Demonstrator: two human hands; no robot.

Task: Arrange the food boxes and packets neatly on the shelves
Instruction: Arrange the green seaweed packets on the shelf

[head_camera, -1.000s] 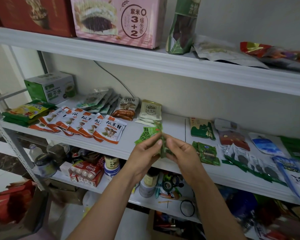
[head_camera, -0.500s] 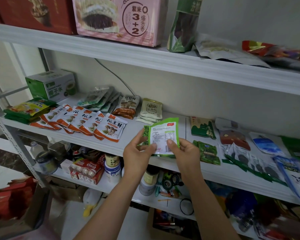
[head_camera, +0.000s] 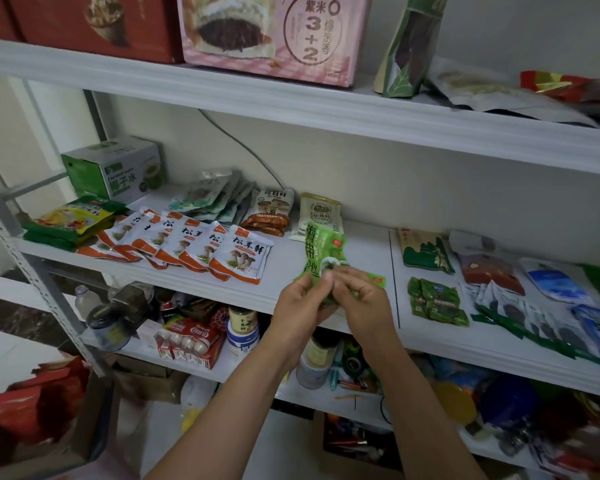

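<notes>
Pink box, upper shelf, left of centre — printed "紫米", "3+2"; rigid carton by the look of it, best taken by both side walls.

Green box, back left corner of the middle shelf — reads "椰子水"; likely heavy if it holds drinks, so lift from beneath.

Mushroom sachets, fanned in an overlapping row along the front edge, left half — "松茸鲜" legible on the nearest. Light, slick film; probably slide apart if pushed.

Green packets, the item in hand, held above the front edge near the middle — several thin pouches together, the top one upright, reading "海带". Soft, crinkly and light; judged safest taken by the sealed edges.

Left hand and right hand — both pinching the packets' lower ends between thumb and fingertips.
</notes>
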